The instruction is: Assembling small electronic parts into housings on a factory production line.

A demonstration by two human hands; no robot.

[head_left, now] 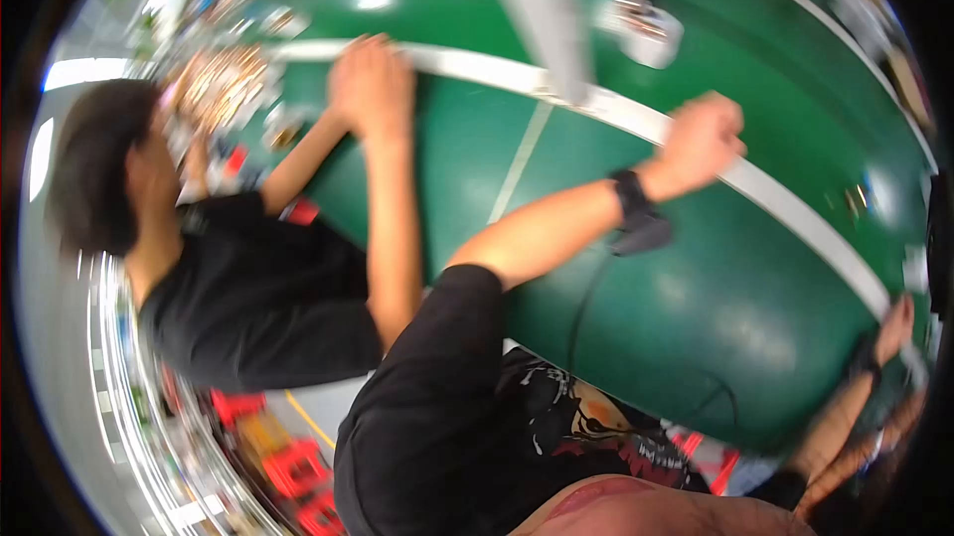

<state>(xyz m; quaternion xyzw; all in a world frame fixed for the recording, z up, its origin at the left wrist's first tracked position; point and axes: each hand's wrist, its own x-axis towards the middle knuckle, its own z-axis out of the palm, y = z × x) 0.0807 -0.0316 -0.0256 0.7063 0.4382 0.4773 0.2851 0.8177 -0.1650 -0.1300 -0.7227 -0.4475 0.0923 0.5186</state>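
My left hand (701,144) is curled into a fist at the white strip (815,228) along the far edge of the green tabletop (735,327). Its fingers are bent; whatever is inside them, if anything, is hidden. A black strap (634,200) with a small dark box circles that wrist, and a thin dark cable (581,303) runs down from it. Far to the right, by the other end of the strip, is my right hand (894,325), small and blurred, with its fingers hard to make out. It also has a dark wristband (863,359).
A person in a black shirt (258,298) leans in from the left, hands (373,89) together on the white strip. A pale post (542,19) rises beyond the strip. On the farther green surface lies a clear bag (648,34). Red stools (298,466) stand below left.
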